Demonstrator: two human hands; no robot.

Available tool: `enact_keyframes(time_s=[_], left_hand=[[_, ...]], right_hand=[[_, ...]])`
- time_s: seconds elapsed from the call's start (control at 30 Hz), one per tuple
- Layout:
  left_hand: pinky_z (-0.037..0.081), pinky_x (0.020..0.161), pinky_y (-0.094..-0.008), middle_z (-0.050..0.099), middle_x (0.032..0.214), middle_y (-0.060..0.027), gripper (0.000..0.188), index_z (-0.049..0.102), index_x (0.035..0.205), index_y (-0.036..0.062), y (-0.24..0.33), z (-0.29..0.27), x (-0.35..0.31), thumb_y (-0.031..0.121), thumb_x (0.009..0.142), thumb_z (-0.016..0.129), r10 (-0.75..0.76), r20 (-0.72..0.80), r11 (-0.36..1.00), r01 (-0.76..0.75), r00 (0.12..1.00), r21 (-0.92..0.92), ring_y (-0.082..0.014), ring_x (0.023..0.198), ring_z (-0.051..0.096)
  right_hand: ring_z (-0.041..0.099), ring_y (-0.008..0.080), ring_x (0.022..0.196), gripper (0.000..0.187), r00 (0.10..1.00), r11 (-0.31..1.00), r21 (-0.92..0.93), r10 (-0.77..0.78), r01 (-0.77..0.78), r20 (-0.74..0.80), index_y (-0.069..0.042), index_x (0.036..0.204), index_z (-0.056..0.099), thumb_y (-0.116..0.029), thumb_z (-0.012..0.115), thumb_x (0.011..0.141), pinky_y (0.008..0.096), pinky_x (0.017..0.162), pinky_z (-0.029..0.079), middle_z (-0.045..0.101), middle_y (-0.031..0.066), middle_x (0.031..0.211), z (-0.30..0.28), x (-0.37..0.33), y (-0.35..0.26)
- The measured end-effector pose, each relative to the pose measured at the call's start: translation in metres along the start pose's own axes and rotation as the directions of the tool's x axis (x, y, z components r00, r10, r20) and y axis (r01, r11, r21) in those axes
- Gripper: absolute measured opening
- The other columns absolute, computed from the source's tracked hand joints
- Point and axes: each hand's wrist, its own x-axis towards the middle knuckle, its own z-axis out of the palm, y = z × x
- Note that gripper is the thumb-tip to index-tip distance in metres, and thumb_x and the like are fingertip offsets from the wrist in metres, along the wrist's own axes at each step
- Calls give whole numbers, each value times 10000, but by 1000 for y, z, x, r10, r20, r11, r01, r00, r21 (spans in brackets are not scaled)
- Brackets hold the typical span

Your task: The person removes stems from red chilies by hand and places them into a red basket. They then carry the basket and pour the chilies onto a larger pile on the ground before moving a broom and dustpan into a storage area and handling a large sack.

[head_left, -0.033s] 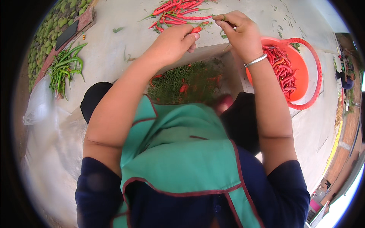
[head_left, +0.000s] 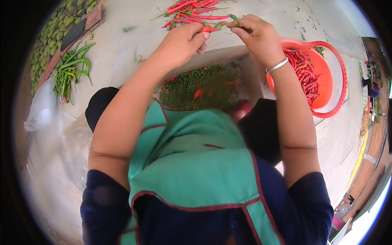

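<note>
My left hand (head_left: 181,45) is closed on a red chili pepper (head_left: 206,28), whose red shoulder and green stem stick out past the thumb and point right. The rest of that pepper is hidden in the palm. My right hand (head_left: 256,38), with a silver bangle at the wrist, pinches at the tip of the green stem (head_left: 221,23). A small green scrap (head_left: 233,17) shows at its fingertips. Just beyond both hands lies a pile of long red chili peppers (head_left: 192,10) with green stems.
Below my hands is a recess (head_left: 192,92) littered with green stems and some red pieces. A red basket (head_left: 324,77) of red chilies stands right. Left lie green chilies (head_left: 71,73), a clear plastic bag (head_left: 41,106), a dark flat object (head_left: 73,34) and many green fruits (head_left: 47,45).
My right fingertips have come down and meet the stem of the pepper in my left hand; before, a gap lay between them. The left hand has shifted slightly.
</note>
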Motion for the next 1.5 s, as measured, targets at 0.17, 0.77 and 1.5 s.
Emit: enact_keyframes(time_s=[0.17, 0.77, 1.5], left_hand=[[371, 548, -199, 506, 707, 41, 235, 590, 962, 69, 20, -53, -43, 288, 917, 519, -152, -214, 960, 93, 965, -265, -34, 596, 443], [434, 813, -287, 578, 968, -35, 252, 589, 1070, 54, -4, -77, -5, 230, 908, 508, -329, -164, 775, 167, 930, -610, -132, 944, 544], [448, 547, -251, 533, 674, -10, 194, 539, 877, 26, -9, -6, 0, 219, 899, 531, -356, 100, 897, 370, 929, -242, -88, 575, 532]], right_hand=[[586, 319, 898, 253, 582, 956, -276, 172, 95, 795, -79, 974, 646, -78, 620, 722, 401, 832, 457, 627, 141, 925, 58, -24, 7], [586, 280, 816, 171, 994, 968, -228, 113, -108, 10, -78, 872, 641, -96, 654, 702, 376, 699, 490, 612, 90, 841, 69, 77, 49], [602, 281, 789, 133, 933, 983, -184, 49, 18, 356, -79, 835, 662, -178, 643, 747, 375, 688, 483, 607, 111, 839, 29, 4, 34]])
